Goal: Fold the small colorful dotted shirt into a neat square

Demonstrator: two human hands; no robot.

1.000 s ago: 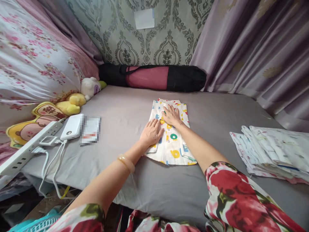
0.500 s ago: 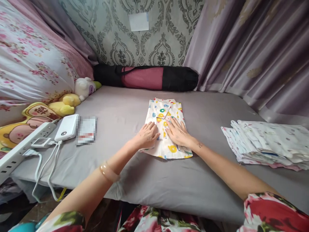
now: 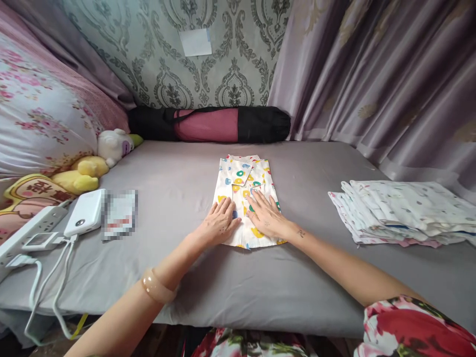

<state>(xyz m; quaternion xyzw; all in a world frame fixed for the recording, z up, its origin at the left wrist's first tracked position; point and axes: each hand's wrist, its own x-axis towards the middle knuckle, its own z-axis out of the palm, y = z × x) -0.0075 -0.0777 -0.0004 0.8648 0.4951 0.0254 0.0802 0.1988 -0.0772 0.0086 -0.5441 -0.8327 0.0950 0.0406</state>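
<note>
A small white garment (image 3: 240,173) with a yellow, green, blue and red print lies on the grey sheet, its sides and sleeves folded inward over the body. My left hand (image 3: 221,221) rests palm down on its lower left part, fingers stretched forward. On the lower right part lies my right hand (image 3: 268,214), flat with the fingers spread. Neither hand grips the cloth. The fabric under both palms is hidden. The collar points away from me and the hem faces me.
Folded printed cloths (image 3: 405,210) lie stacked at the right. At the left are a white power bank (image 3: 86,212), a power strip (image 3: 33,230) with cables, a blurred packet (image 3: 119,215) and plush toys (image 3: 80,174). A black and pink rolled bag (image 3: 208,124) lies along the wall.
The view has shifted slightly, so the scene sits further left. Both hands stay flat on the garment, the left hand now a little nearer the hem.
</note>
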